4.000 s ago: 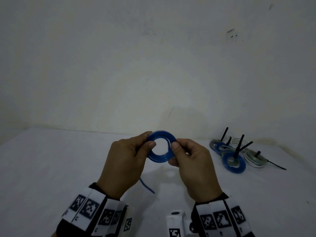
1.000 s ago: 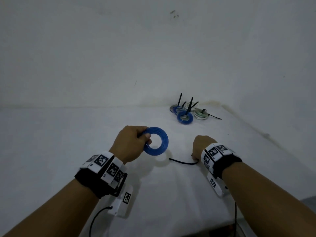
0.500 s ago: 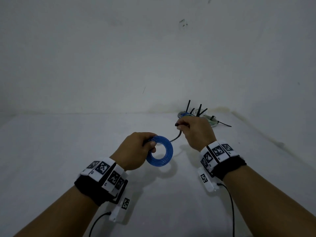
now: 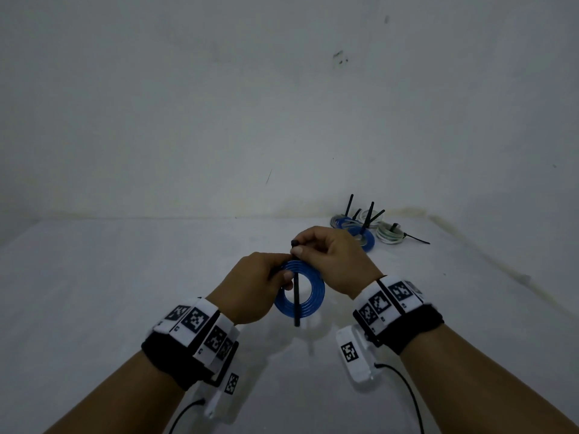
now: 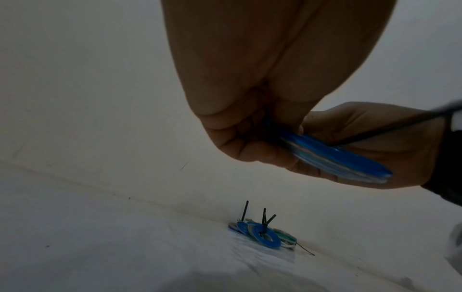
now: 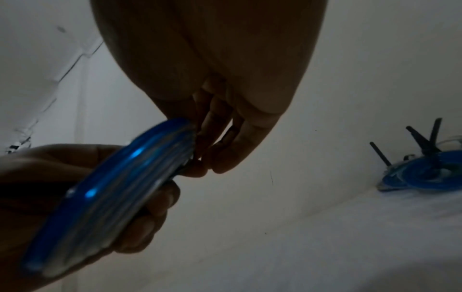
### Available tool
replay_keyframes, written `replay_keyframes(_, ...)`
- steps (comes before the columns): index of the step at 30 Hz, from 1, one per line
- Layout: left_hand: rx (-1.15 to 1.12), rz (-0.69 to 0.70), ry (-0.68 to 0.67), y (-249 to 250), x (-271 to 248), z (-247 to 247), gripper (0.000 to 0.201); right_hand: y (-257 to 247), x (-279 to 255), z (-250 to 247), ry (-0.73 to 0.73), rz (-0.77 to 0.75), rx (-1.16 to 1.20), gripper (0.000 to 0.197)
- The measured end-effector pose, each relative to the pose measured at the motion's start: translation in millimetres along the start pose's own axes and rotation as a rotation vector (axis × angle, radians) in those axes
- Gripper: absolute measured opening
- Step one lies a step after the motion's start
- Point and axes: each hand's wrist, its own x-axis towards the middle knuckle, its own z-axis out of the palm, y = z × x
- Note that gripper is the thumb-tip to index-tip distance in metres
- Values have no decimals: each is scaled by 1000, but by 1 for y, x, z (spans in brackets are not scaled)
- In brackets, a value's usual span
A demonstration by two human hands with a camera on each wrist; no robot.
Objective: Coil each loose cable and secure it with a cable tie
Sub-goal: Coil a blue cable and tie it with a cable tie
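A coiled blue cable [image 4: 308, 292] is held up over the white table, and my left hand [image 4: 253, 288] pinches its left rim. A black cable tie [image 4: 296, 300] hangs straight down across the coil. My right hand [image 4: 329, 261] pinches the tie's head just above the coil's top. The left wrist view shows the coil [image 5: 332, 156] edge-on, with the tie [image 5: 390, 128] running off to the right. In the right wrist view the coil [image 6: 120, 189] fills the lower left, against my right fingertips [image 6: 225, 152].
A pile of tied blue and white coils [image 4: 365, 231] with upright black tie tails lies at the far right where the table meets the wall. The same pile of coils [image 5: 262, 234] shows in the left wrist view. The table [image 4: 125, 292] is white.
My right hand picked a black tie up off the table and brought it over to the coil. The tie now hangs across the coil's front. Four seconds ago both hands held the coil.
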Motion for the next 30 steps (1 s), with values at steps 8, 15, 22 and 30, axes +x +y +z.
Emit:
replay_keyframes(8,49,9,27,2,0,-4,17,-5,-3,6,11,133,102,7)
replay_keyframes(15,76,-49,47,2,5,-5,19,-14,-7,10,-40,194,217,20)
replay_keyframes(22,-3,-109,201,-4,4,-10,16,-13,-8,14,-9,133,181,29)
replay_keyframes(30,-90,-242,313,-20,11,-29,15,-5,-18,10,-43,-204,-252,21)
